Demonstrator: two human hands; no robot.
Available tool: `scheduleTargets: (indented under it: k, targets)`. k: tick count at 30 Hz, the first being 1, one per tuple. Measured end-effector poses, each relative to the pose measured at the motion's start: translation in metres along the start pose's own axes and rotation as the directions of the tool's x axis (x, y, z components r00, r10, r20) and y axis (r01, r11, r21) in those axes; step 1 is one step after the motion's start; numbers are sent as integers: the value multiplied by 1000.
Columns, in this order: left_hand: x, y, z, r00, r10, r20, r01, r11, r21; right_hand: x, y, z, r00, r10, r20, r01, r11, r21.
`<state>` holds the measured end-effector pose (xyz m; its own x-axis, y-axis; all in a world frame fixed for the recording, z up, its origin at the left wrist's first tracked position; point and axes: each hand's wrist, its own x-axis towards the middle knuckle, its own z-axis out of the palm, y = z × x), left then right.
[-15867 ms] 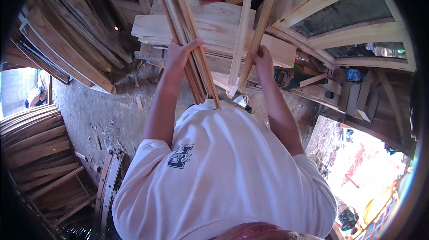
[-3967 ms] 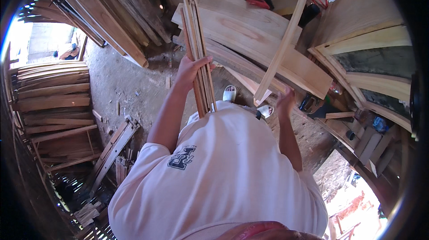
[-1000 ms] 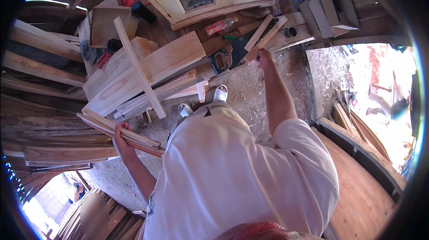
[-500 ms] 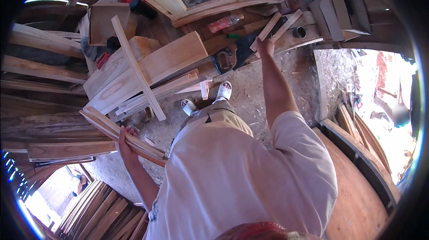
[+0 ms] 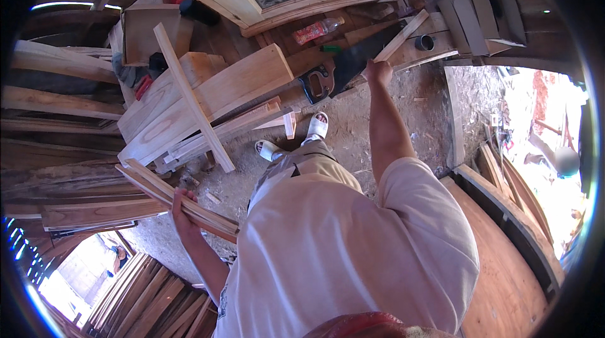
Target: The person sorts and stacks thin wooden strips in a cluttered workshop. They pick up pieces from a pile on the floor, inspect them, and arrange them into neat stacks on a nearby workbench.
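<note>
My left hand [image 5: 183, 209] is closed around a bundle of long, thin wooden strips [image 5: 151, 182], slanting beside my body. My right hand [image 5: 378, 72] reaches forward, closed at the near end of a short wooden strip [image 5: 403, 34] by the bench edge. Its fingers are partly hidden, and whether it grips a second piece cannot be seen. Just left of that hand lies a handsaw [image 5: 319, 81] with a brown and black handle and a dark blade. A thick pale board [image 5: 246, 80] rests on the bench left of the saw, with a narrow batten [image 5: 192, 95] lying across the boards.
A panelled wooden frame [image 5: 296, 7] stands at the back. Bottles [image 5: 318, 30], a dark cup [image 5: 424, 43] and cardboard [image 5: 469, 23] sit along the bench. Lumber stacks [image 5: 69, 171] fill the left side; a plywood sheet [image 5: 498, 256] is at the right. Wood scraps dot the floor.
My right hand has drawn slightly back toward me. Of two short strips by it, only one now shows. My left hand and its bundle have shifted slightly right and down.
</note>
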<state>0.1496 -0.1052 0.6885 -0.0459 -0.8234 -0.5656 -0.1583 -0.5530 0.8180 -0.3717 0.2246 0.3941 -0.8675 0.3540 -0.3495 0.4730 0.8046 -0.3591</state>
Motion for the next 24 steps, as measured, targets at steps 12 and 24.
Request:
scheduleTargets:
  k: [12,24]
  targets:
    - [-2,-1,-1,999,-34,-4,34,998,50,16,6,0,996,27,90,-11,984,-177]
    - [-8,1,2,999,-33,3,33,998,50,46,6,4,987,-77,142,106,973,-207]
